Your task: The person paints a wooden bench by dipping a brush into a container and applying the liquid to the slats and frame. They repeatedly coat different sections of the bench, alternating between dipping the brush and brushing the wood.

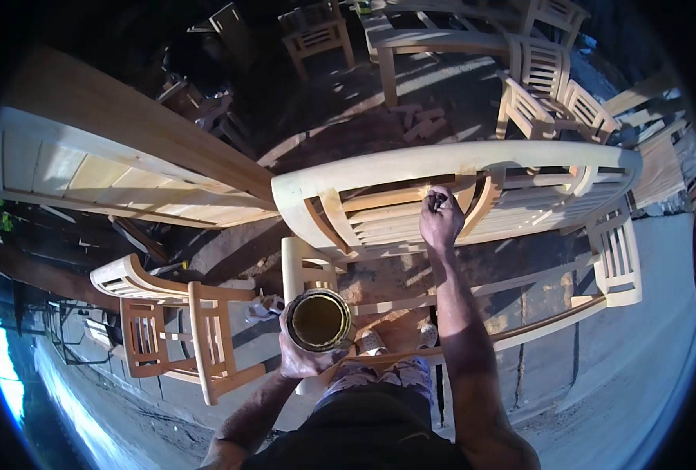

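Observation:
My left hand [307, 362] grips an open round tin can [319, 319] from below, its inside yellowish, held at waist height. My right hand [441, 221] is stretched forward, fingers closed on a small dark tool, likely a brush [439, 201], touching the slats of a light wooden bench [457, 160] that lies tilted in front of me. The tool's tip is mostly hidden by my fingers.
A wooden chair [199, 329] lies on its side at the left. A large slatted panel [105, 168] leans at the upper left. Several more wooden chairs [547, 86] stand behind the bench. Wood offcuts [418, 121] lie on the floor. My feet [371, 341] stand beneath the bench.

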{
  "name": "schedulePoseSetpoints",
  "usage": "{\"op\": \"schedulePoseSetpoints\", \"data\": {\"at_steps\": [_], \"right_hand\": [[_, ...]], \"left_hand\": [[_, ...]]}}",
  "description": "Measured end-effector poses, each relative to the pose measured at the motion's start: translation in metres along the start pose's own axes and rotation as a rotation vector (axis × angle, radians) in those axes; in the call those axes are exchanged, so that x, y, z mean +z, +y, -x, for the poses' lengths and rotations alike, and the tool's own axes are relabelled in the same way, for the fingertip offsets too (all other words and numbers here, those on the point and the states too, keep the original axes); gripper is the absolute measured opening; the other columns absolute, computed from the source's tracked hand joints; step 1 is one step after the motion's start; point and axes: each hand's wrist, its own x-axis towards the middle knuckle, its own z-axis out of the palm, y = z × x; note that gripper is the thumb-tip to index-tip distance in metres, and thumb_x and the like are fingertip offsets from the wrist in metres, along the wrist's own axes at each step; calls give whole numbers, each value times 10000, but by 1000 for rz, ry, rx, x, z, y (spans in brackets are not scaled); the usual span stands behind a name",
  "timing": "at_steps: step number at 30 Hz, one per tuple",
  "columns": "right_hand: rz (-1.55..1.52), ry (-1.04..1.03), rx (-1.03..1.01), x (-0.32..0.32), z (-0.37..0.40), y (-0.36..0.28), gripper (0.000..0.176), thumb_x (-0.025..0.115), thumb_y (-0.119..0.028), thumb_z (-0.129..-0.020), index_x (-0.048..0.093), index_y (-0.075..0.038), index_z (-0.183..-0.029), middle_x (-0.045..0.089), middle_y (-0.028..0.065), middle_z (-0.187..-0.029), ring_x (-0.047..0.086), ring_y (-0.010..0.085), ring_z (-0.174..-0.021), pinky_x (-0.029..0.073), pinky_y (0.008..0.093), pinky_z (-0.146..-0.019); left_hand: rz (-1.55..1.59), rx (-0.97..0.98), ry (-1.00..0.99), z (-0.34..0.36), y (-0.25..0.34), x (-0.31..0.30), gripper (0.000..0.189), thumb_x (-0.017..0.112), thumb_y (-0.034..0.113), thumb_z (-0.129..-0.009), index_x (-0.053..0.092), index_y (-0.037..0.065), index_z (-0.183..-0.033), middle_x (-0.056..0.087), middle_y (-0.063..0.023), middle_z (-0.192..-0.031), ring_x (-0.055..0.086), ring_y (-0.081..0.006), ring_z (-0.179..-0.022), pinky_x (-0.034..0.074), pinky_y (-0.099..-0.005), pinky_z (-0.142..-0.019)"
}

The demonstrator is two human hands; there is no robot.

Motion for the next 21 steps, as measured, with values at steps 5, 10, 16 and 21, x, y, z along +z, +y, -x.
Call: {"op": "schedulePoseSetpoints", "data": {"at_steps": [5, 10, 16, 21], "right_hand": [[427, -133, -121, 47, 47, -41, 171, 743, -116, -866, 648, -160, -1001, 647, 111, -871, 681, 336, -753, 561, 447, -640], [18, -508, 89, 85, 85, -62, 131, 729, -139, -897, 678, -132, -1018, 715, 121, -945, 708, 319, -816, 573, 404, -703], [-1, -273, 134, -31, 8, 0, 114, 680, -19, -968, 706, -40, -1078, 691, 55, -906, 629, 128, -784, 506, 271, -719], [457, -445, -187, -73, -13, -28, 155, 737, -43, -830, 681, -131, -945, 661, 127, -829, 691, 340, -773, 570, 426, -683]], "left_hand": [[23, -7, 46, 6, -4, 4, 1153, 1010, 325, -643, 331, -18, -1509, 583, -194, -1399, 621, -306, -1287, 505, -453, -1102], [14, 42, 31, 0, -3, 4, 1127, 1004, 317, -646, 334, -33, -1482, 625, -199, -1345, 665, -309, -1224, 531, -437, -1058], [233, -11, 5, -2, -5, 7, 1127, 997, 295, -657, 326, -13, -1508, 606, -180, -1370, 649, -293, -1255, 528, -439, -1090], [231, 25, 44, 6, -14, 22, 1106, 979, 296, -687, 310, -39, -1503, 626, -204, -1346, 672, -315, -1232, 545, -445, -1072]]}}
